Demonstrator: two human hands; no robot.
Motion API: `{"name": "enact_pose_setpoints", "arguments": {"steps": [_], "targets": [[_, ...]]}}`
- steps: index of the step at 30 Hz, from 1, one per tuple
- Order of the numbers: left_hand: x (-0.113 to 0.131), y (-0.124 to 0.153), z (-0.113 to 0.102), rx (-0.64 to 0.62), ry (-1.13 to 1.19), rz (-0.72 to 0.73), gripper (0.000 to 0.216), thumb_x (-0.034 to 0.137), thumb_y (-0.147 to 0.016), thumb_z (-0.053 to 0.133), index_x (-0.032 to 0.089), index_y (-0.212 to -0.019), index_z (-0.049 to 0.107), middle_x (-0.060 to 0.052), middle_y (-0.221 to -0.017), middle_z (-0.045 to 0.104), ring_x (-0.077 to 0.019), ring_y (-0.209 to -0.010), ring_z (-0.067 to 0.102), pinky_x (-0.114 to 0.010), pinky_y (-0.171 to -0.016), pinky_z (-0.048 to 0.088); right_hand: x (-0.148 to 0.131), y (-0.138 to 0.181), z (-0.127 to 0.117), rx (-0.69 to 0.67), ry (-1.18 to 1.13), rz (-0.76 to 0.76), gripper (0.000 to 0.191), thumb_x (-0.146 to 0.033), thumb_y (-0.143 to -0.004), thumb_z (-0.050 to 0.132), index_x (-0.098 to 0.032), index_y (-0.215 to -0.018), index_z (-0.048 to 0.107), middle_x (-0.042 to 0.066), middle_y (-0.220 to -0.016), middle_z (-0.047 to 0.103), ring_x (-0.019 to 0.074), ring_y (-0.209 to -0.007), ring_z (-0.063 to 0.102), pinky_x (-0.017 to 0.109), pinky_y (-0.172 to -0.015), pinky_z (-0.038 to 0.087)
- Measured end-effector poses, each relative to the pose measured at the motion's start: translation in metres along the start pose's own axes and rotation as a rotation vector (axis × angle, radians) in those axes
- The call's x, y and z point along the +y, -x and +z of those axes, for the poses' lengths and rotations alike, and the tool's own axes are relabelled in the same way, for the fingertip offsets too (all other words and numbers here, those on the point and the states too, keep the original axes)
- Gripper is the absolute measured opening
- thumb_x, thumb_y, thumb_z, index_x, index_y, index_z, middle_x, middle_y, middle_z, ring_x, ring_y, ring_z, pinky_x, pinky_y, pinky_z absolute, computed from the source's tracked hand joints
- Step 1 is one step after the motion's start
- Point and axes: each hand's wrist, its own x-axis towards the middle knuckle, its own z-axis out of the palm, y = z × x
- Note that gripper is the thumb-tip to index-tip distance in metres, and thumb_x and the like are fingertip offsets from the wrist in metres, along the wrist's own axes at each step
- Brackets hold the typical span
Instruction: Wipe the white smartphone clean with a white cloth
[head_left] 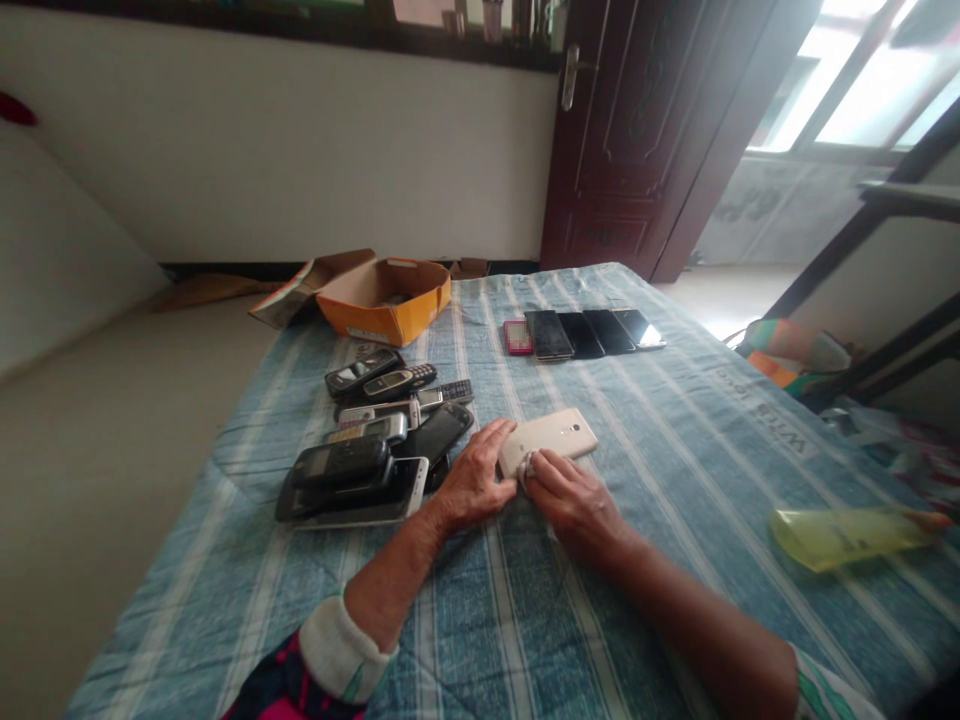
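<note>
A gold smartphone (pixel 551 434) lies back side up on the striped blue cloth, its camera end pointing right. My left hand (pixel 480 472) grips its left end between thumb and fingers. Pinched in the fingers of my right hand (pixel 574 500) is a small white wad (pixel 527 470), pressed on the phone's near edge; whether it is tissue or cloth I cannot tell. Just left of my left hand sits a heap of old mobile phones (pixel 341 465), keypad and touchscreen kinds, with a white smartphone (pixel 409 492) at its near side.
An open orange cardboard box (pixel 390 330) stands at the far left of the cloth (pixel 675 480). Several dark smartphones (pixel 585 335) lie in a row at the back, beside a pink-edged item (pixel 518 338). On the right is a yellow translucent bottle-shaped object (pixel 840 538). A brown door (pixel 637 130) stands behind.
</note>
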Motion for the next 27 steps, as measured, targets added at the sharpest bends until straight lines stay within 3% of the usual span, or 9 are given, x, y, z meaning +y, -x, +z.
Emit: {"name": "enact_pose_setpoints", "arguments": {"steps": [5, 12, 19, 27], "targets": [[0.0017, -0.0008, -0.0013, -0.035, -0.03, -0.003, 0.07, 0.014, -0.065, 0.052, 0.008, -0.134, 0.045, -0.018, -0.143, 0.044, -0.0267, -0.135, 0.039, -0.044, -0.115, 0.029, -0.0053, 0.0001, 0.0068, -0.007, -0.038, -0.017, 0.024, -0.013, -0.093, 0.045, -0.01, -0.102, 0.068, 0.016, -0.117, 0.061, 0.0265, -0.116, 0.051, 0.04, -0.098, 0.047], [-0.0006, -0.001, -0.0001, -0.024, -0.028, 0.013, 0.066, 0.015, -0.066, 0.054, 0.009, -0.131, 0.049, -0.017, -0.143, 0.046, -0.0272, -0.134, 0.04, -0.045, -0.114, 0.032, -0.0065, -0.0026, 0.0048, -0.039, 0.014, 0.012, 0.021, -0.011, -0.091, 0.049, -0.009, -0.096, 0.069, 0.017, -0.117, 0.06, 0.0278, -0.115, 0.052, 0.04, -0.097, 0.047], [-0.0015, -0.0014, 0.0001, 0.056, 0.004, 0.027, 0.04, 0.016, -0.072, 0.052, 0.014, -0.11, 0.065, -0.014, -0.132, 0.057, -0.027, -0.125, 0.051, -0.047, -0.107, 0.041, -0.0105, -0.0062, 0.0048, -0.063, 0.032, -0.018, 0.025, -0.011, -0.091, 0.046, -0.006, -0.105, 0.066, 0.019, -0.117, 0.06, 0.0284, -0.116, 0.051, 0.042, -0.098, 0.045], [-0.0041, -0.003, 0.0046, 0.09, -0.053, 0.068, 0.032, 0.02, -0.079, 0.055, 0.013, -0.109, 0.066, -0.016, -0.129, 0.059, -0.0269, -0.122, 0.053, -0.046, -0.105, 0.043, -0.0049, -0.0062, 0.0013, -0.083, -0.005, -0.015, 0.025, -0.01, -0.092, 0.044, -0.01, -0.1, 0.067, 0.018, -0.115, 0.06, 0.027, -0.116, 0.05, 0.043, -0.096, 0.046]]}}
